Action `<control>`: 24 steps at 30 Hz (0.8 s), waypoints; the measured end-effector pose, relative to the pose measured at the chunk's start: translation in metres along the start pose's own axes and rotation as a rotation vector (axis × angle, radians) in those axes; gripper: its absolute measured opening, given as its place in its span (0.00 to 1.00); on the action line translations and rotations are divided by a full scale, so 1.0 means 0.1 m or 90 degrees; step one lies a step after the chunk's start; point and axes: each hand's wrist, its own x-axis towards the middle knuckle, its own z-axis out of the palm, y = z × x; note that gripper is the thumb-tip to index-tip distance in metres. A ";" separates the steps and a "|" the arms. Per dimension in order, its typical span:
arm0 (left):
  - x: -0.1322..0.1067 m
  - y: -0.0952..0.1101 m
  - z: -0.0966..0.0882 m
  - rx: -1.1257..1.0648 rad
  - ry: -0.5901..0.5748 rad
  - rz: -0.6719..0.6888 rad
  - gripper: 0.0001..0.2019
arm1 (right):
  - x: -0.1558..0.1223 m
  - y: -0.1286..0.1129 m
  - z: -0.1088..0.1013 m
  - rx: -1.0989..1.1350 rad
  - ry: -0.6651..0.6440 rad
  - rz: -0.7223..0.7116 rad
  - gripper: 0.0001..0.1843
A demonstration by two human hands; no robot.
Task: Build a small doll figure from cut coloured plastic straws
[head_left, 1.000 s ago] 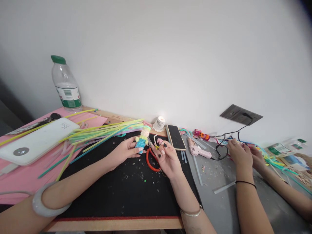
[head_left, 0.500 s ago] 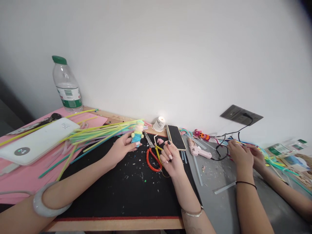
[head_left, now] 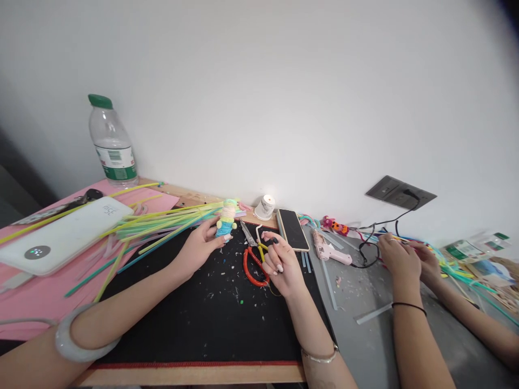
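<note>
My left hand [head_left: 198, 244] grips a small figure wound from blue, yellow and green straws [head_left: 225, 218], held upright over the black mat [head_left: 211, 319]. My right hand [head_left: 279, 260] rests on the mat beside it, fingers curled and pinching a small pink piece [head_left: 266, 234]. Red-handled scissors [head_left: 253, 259] lie on the mat between my two hands, just under my right fingers.
A bundle of coloured straws [head_left: 162, 220] fans left over a pink sheet [head_left: 36, 292] with a white power bank [head_left: 57, 235]. A water bottle [head_left: 110, 143], lit candle [head_left: 265, 206], phone [head_left: 292, 228] and pink glue gun [head_left: 329, 249] stand behind. Another person's hands [head_left: 401, 258] work at right.
My left hand has carried the straw figure up and back, away from my right hand. My right hand has turned over and curled its fingers by the scissors.
</note>
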 end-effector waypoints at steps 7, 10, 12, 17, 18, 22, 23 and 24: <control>0.03 -0.03 -0.01 -0.005 0.005 0.007 0.40 | 0.02 0.10 -0.01 -0.214 0.052 -0.085 0.05; 0.02 -0.03 -0.01 0.015 0.016 0.019 0.38 | 0.02 0.09 0.01 -0.496 0.042 -0.205 0.03; 0.02 -0.02 0.00 0.026 0.024 0.022 0.37 | 0.01 0.05 0.03 -0.698 0.020 -0.289 0.08; 0.03 -0.02 0.00 0.067 0.050 0.028 0.37 | 0.00 -0.04 0.10 -0.979 0.072 -0.350 0.06; 0.04 -0.03 -0.01 0.072 0.054 0.026 0.37 | 0.00 -0.05 0.11 -1.005 0.095 -0.334 0.07; 0.07 -0.04 -0.02 0.077 0.058 0.031 0.39 | 0.00 -0.06 0.15 -1.049 0.189 -0.252 0.27; 0.08 -0.04 -0.03 0.077 0.060 0.034 0.39 | 0.00 -0.08 0.15 -1.052 0.196 -0.231 0.33; 0.09 -0.04 -0.03 0.077 0.062 0.036 0.39 | -0.01 -0.11 0.15 -1.051 0.189 -0.211 0.38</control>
